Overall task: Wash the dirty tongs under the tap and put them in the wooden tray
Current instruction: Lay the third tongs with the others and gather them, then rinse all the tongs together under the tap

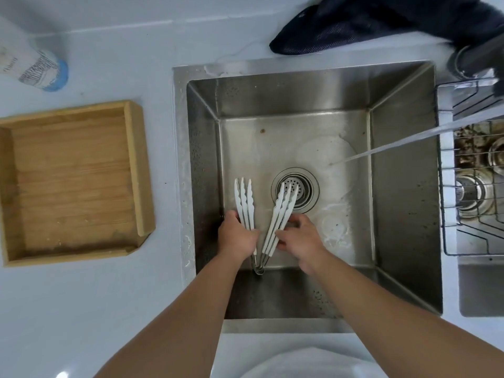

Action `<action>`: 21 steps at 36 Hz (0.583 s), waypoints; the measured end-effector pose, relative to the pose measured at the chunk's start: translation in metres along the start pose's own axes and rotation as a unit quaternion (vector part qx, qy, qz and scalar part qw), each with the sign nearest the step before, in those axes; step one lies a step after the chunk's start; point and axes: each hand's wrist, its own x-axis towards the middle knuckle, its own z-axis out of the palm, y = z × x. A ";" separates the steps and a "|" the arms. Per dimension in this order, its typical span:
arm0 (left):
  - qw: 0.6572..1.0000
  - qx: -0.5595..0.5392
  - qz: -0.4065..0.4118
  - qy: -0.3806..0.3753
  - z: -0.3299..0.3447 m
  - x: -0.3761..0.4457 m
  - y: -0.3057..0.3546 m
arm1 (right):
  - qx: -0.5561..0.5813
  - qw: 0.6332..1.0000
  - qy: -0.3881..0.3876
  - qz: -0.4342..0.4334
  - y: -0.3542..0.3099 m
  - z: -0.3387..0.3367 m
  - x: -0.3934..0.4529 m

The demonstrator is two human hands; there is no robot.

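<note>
White-tipped tongs with a metal hinge end are spread in a V low in the steel sink. My left hand grips the left arm of the tongs. My right hand holds the right arm, whose tips lie over the drain. A stream of water runs from the tap at the right edge and lands on the sink floor right of the tongs, not on them. The wooden tray sits on the counter left of the sink with nothing in it.
A dark cloth lies on the counter behind the sink. A wire rack with metal items stands to the right. A white-and-blue bottle lies at the back left. Foam spots mark the sink floor.
</note>
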 end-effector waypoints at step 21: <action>0.994 -0.078 0.051 -0.059 -0.020 -0.038 0.012 | -0.016 0.994 -0.102 -0.028 -0.024 -0.024 -0.031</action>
